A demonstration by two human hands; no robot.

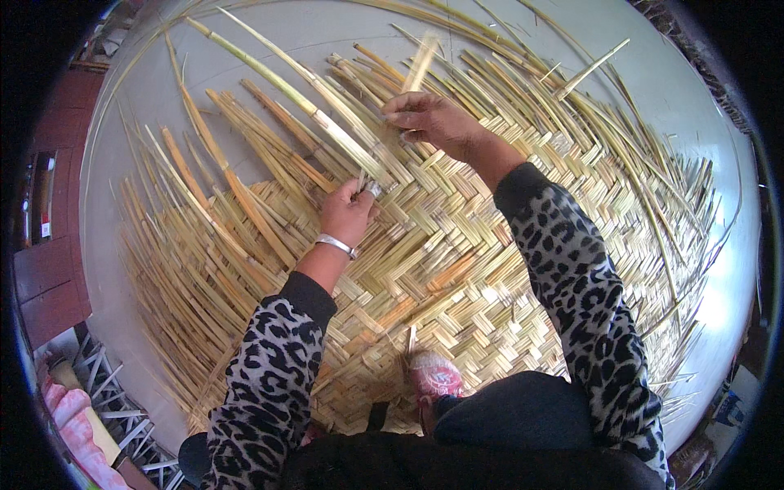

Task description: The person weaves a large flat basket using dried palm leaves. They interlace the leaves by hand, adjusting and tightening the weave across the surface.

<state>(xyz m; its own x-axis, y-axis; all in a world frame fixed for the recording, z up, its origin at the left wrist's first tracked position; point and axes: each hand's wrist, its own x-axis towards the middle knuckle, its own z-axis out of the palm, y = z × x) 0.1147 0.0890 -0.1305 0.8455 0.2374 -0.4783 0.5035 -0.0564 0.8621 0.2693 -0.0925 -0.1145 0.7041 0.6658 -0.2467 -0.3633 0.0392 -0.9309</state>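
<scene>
A greenish cane strip (286, 89) slants beyond the left hand (345, 214), a blurred strip (420, 64) beyond the right hand (437, 124) — whether either grip pinches anything, I cannot tell — the herringbone-woven mat (457, 224) beneath both.

A loose-ended woven mat (465, 233) lies across the smooth grey floor (310, 28).
</scene>
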